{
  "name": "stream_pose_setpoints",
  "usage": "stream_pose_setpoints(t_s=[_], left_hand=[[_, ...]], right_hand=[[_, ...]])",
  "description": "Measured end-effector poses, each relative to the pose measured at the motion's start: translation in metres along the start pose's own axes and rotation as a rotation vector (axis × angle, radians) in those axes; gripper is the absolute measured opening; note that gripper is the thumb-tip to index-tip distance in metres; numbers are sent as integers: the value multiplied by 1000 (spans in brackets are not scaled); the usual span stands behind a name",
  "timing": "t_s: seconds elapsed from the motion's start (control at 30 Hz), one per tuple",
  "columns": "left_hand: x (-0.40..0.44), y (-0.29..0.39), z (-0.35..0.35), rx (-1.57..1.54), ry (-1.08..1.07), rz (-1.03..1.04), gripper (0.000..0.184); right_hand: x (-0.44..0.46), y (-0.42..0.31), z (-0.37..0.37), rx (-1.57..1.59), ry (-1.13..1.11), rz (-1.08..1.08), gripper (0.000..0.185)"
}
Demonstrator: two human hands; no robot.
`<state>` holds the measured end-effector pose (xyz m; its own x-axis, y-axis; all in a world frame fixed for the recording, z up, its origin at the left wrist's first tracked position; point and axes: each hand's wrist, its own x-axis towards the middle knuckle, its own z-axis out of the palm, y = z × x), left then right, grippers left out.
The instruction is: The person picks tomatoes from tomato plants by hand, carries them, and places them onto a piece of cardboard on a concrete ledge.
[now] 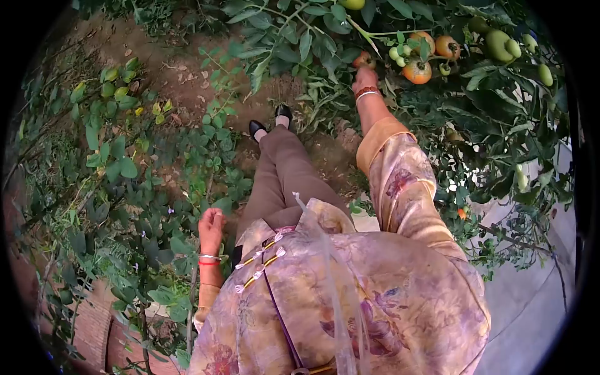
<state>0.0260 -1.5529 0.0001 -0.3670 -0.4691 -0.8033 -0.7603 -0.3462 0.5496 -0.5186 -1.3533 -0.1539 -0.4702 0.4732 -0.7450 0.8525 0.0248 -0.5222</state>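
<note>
My right hand (pixel 365 79) reaches forward among the tomato plants, its fingers closed against a reddish tomato (pixel 363 59); the leaves and the hand itself hide part of the grip. Just right of it hang ripening orange tomatoes (pixel 417 72) and a cluster of small green tomatoes (pixel 400 55). My left hand (pixel 211 226) hangs low beside my body with its fingers curled in, and nothing shows in it. Leafy stems (pixel 181 244) stand close by that hand.
Larger green tomatoes (pixel 499 45) hang at the upper right. Bean-like plants (pixel 119 156) fill the left side. Bare soil (pixel 169 69) runs between the rows, around my black shoes (pixel 257 129). Brickwork (pixel 94 322) lies at lower left, a pale paved surface (pixel 525 300) at lower right.
</note>
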Motion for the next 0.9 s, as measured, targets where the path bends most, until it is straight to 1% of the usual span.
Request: stream_pose_setpoints(t_s=[0.03, 0.07, 0.13, 0.2, 0.27, 0.3, 0.37, 0.4, 0.43, 0.5, 0.53, 0.6, 0.67, 0.7, 0.73, 0.8, 0.83, 0.87, 0.9], left_hand=[[1, -2, 5, -4, -6, -25, 19], [-2, -3, 4, 3, -8, -35, 19], [-1, 1, 7, 9, 3, -69, 19], [-2, 9, 10, 14, -6, -90, 19], [1, 8, 12, 24, -22, -80, 17], [3, 7, 10, 24, -52, -57, 17], [5, 21, 13, 92, -57, -81, 16], [5, 29, 15, 153, -61, -100, 15], [7, 31, 16, 159, -62, -102, 15], [7, 36, 15, 177, -64, -93, 14], [6, 40, 18, 184, -64, -99, 14], [8, 49, 20, 182, -54, -102, 14], [13, 48, 20, 182, -70, -108, 15], [15, 48, 19, 179, -79, -113, 16], [18, 50, 18, 179, -83, -110, 16], [22, 54, 21, 263, -86, -56, 12], [24, 58, 23, 263, -89, -53, 12], [25, 61, 25, 225, -90, -62, 12], [26, 63, 26, 186, -88, -71, 11]], right_hand=[[4, -1, 3, 1, 53, 25, 55], [15, 6, 6, -3, 59, 35, 55], [40, 12, 18, 76, 31, -18, 61], [60, 21, 29, 146, 113, 29, 58], [77, 26, 32, 187, 21, -241, 59], [83, 26, 38, 188, 21, -235, 59], [89, 25, 47, 98, 371, -85, 56], [91, 25, 48, 99, 373, -78, 56], [92, 23, 48, 69, 376, -191, 56], [89, 20, 48, 36, 379, -296, 61], [85, 21, 49, 136, 308, -272, 55], [71, 18, 50, 240, 242, -247, 48], [83, 24, 48, 598, -156, -38, 33], [92, 28, 51, 652, -311, -15, 27], [88, 23, 49, 654, -309, -18, 27], [72, 11, 43, 643, -373, 86, 27], [92, 14, 42, 629, -386, 139, 28], [93, 11, 37, 631, -384, 135, 28], [94, 9, 34, 661, -424, 197, 29]])
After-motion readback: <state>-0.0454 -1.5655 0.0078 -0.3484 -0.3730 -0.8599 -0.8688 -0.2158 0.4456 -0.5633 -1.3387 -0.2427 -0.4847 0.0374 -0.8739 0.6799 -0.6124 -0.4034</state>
